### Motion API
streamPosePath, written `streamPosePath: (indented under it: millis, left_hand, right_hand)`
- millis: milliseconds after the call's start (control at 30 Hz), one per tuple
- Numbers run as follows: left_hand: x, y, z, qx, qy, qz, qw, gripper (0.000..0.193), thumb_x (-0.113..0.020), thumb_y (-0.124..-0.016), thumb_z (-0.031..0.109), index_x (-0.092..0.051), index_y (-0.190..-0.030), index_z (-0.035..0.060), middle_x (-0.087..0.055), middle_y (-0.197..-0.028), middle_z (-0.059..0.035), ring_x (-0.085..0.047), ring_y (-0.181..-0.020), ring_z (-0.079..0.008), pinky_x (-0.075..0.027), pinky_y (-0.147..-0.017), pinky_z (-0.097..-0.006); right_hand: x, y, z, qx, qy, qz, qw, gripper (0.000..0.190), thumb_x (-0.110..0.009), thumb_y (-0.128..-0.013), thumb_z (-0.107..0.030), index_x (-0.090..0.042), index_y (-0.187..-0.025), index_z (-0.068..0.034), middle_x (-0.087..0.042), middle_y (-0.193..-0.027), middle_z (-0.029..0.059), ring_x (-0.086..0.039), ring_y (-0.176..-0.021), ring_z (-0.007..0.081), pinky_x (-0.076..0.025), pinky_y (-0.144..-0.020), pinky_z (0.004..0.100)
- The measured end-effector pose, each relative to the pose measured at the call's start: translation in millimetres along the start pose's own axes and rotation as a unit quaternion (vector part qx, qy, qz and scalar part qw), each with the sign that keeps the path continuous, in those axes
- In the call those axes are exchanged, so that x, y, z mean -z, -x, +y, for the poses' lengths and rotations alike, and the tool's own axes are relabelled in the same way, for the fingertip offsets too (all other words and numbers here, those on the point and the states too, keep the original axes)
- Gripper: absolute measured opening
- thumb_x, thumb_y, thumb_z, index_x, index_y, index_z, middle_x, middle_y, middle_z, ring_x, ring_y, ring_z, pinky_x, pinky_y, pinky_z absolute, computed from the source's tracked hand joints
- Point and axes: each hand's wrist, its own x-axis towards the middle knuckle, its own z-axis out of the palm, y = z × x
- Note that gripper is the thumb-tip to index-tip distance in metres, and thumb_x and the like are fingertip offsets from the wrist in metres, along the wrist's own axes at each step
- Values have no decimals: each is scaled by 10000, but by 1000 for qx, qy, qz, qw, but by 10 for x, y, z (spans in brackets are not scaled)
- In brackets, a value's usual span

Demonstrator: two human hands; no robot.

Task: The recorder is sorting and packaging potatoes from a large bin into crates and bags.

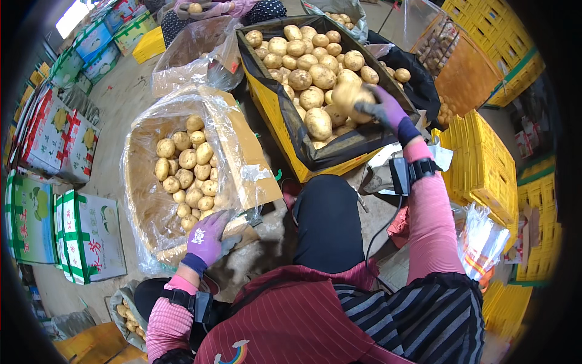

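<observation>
My left hand (210, 239), in a purple and grey work glove, rests at the near edge of a plastic-lined cardboard box (132, 182). Its fingers are apart and no potato shows in them. Several potatoes (187, 158) lie inside that box. My right hand (382, 107), gloved alike, is over the near right part of a yellow plastic crate (263, 107) with a dark liner, heaped with potatoes (323, 76). The fingers are on a potato (361, 103), blurred by motion; a second blurred potato (349, 86) touches it, and whether the hand holds both I cannot tell.
Another person's gloved hand (204, 8) holds a potato beyond a second lined box (182, 57). Stacked yellow crates (482, 159) stand at the right, with clear plastic bags (483, 236) nearby. Printed cartons (93, 236) line the left. A sack of potatoes (125, 314) is at the lower left.
</observation>
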Motion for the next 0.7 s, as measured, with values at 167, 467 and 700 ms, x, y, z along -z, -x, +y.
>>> streamPosePath:
  millis: [167, 467, 700]
  left_hand:
    - [19, -12, 46, 24, -11, 2, 1000, 684, -750, -820, 491, -594, -1382, 133, -640, -1333, -154, -613, -1198, -347, -490, -1014, -445]
    - [29, -49, 77, 26, -19, -11, 999, 742, -781, -787, 487, -572, -1397, 120, -642, -1318, -173, -611, -1199, -364, -489, -1010, -453]
    - [10, -11, 54, 22, -2, 14, 1000, 744, -793, -775, 481, -578, -1392, 124, -647, -1315, -158, -622, -1178, -364, -493, -1004, -454]
  right_hand:
    - [67, -134, 302, -29, 244, -114, 963, 659, -674, -816, -304, -540, -1448, -175, -660, -1283, 222, -639, -1194, 350, -484, -1046, 402]
    - [-184, -126, -144, 40, 169, -217, 961, 415, -640, -845, -355, -683, -1192, -131, -724, -1144, 157, -683, -1084, 346, -522, -971, 441]
    - [-567, -254, -528, 33, 379, -233, 895, 414, -602, -891, -394, -686, -1193, -124, -720, -1122, 186, -681, -1068, 351, -522, -942, 445]
